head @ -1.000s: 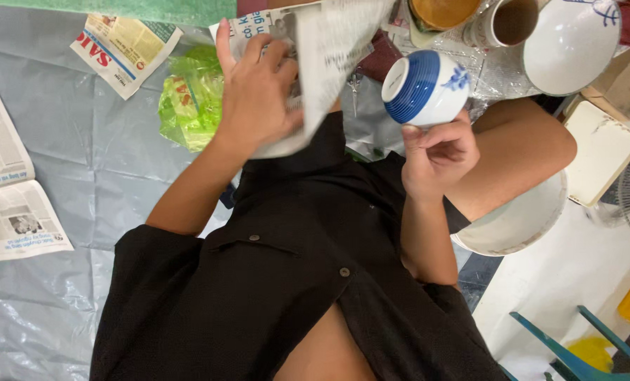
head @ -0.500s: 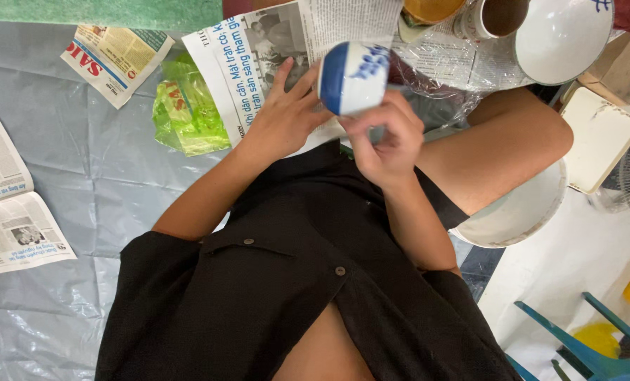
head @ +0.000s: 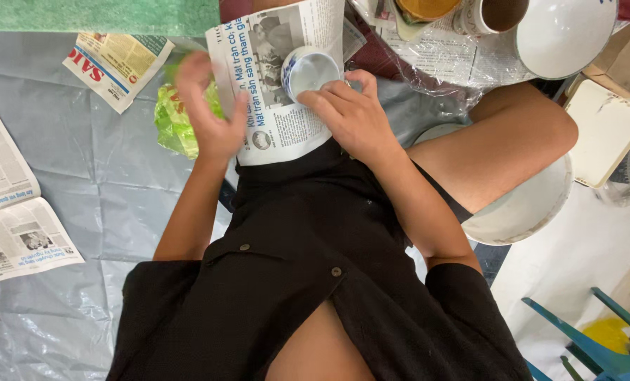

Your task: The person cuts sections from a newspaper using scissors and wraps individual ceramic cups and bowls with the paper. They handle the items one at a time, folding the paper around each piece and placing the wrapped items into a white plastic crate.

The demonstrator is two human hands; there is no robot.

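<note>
Grey plastic sheeting point(head: 82, 176) covers the floor where the person sits, and a printed newspaper sheet point(head: 287, 106) lies across the lap as the landmark for everything else. A second ago the small blue-and-white ceramic bowl point(head: 309, 70) was held up in the air beside the sheet; now it sits mouth-up on the upper part of the sheet, so the paper is under it and free to be folded around it. The right hand point(head: 354, 116) rests against the bowl's near rim, fingers curled and pressing on it. The left hand point(head: 209, 113) has let go of the sheet and hovers blurred over its left edge, fingers spread, gripping nothing. Left of the sheet lie a crumpled green plastic bag point(head: 174, 123) and loose folded newspapers point(head: 117, 63), with open sheeting beyond. Above and right of the sheet, a large white bowl point(head: 565, 35) and a mug point(head: 495, 14) crowd close.
</note>
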